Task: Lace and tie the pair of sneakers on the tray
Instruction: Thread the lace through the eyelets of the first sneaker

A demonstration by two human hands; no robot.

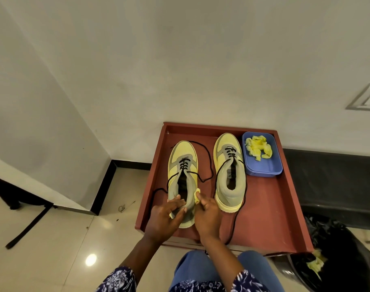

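Two yellow-and-grey sneakers stand side by side, toes away, on a red-brown tray [274, 207]; left sneaker [183, 163] and right sneaker [229, 165] partly laced; black laces [209, 159] trail loose.

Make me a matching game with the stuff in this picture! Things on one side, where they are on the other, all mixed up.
Things:
1. left hand
2. blue tub
3. right sneaker
4. right hand

Places or states:
A. holds crumpled yellow paper inside
B. grips the heel of the left sneaker
C. pinches a small yellow wad
D. stands between the left sneaker and the tub on the red tray

Pairs: 1-B, 2-A, 3-D, 4-C
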